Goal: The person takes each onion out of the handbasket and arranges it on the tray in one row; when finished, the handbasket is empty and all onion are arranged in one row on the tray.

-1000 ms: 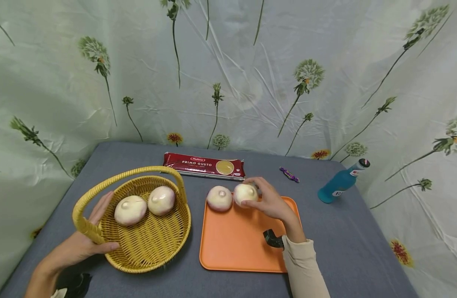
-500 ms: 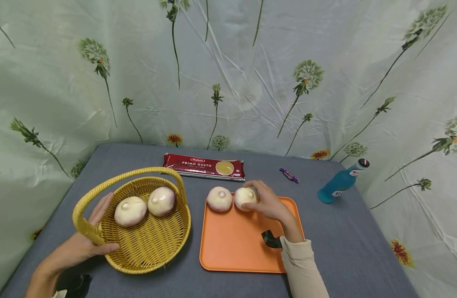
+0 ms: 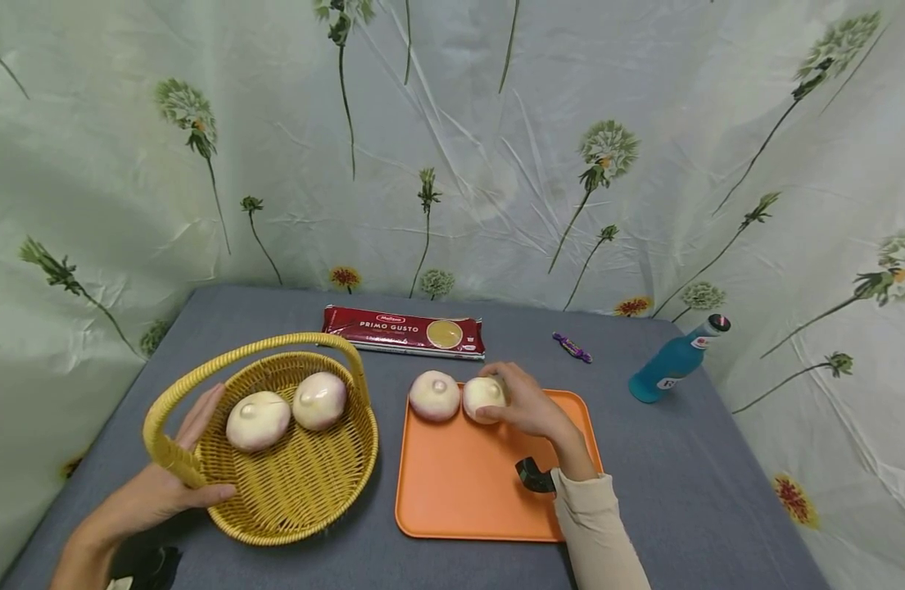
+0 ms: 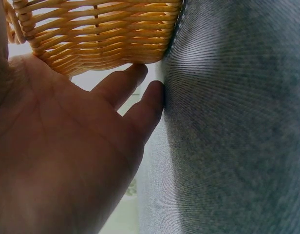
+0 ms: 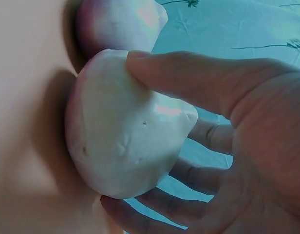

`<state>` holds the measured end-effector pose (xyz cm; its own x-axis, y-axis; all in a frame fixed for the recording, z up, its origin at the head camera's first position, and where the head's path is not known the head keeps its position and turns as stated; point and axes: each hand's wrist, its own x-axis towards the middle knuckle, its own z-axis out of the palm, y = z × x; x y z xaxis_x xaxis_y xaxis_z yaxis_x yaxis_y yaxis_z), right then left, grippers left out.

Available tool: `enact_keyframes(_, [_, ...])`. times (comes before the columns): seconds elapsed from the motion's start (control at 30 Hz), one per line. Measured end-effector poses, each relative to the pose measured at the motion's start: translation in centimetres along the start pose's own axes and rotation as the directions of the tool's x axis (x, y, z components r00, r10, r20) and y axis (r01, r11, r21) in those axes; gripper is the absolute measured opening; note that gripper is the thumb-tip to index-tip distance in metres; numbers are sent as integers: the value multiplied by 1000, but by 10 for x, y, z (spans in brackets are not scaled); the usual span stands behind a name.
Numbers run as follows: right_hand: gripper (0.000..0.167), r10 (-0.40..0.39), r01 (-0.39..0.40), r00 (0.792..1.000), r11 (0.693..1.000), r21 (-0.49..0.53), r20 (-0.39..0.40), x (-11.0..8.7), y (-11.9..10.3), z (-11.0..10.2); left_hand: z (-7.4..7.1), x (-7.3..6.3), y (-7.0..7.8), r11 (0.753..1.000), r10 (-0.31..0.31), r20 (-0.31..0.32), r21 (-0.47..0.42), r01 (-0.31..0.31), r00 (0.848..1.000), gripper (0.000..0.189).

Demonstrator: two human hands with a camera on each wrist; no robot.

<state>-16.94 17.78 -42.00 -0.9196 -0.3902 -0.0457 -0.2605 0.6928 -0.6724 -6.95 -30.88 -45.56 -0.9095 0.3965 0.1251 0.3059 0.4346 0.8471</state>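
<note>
Taking the orange tray (image 3: 467, 504) as my landmark, I find my left hand (image 3: 160, 492) farthest to its left, the grip open: fingers stretched along the basket's outer wall, thumb over the rim. The yellow wicker basket (image 3: 315, 483) stands just left of the tray, and inside it lie two pale onions, the left basket onion (image 3: 258, 421) and the right basket onion (image 3: 319, 401). Beyond the tray's far left corner is a red packet (image 3: 393, 332). On that same corner of the tray sits the loose onion (image 3: 434, 397). Just right of it, at the tray's far edge, I have the held onion (image 3: 481, 400) gripped in my right hand (image 3: 529, 406), thumb on one side, fingers curled on the other; I cannot tell whether it touches the tray. Beyond the tray's far right corner lies a purple-wrapped sweet (image 3: 572, 347), and well right of the tray a blue bottle (image 3: 669, 369).
</note>
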Motion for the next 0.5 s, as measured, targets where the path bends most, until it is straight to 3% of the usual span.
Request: enact_keyframes(0.5, [48,-4,5,1000,1000,-26,24,2,0,2,0,0,1,1000,5,-15,17,-5,1000,128])
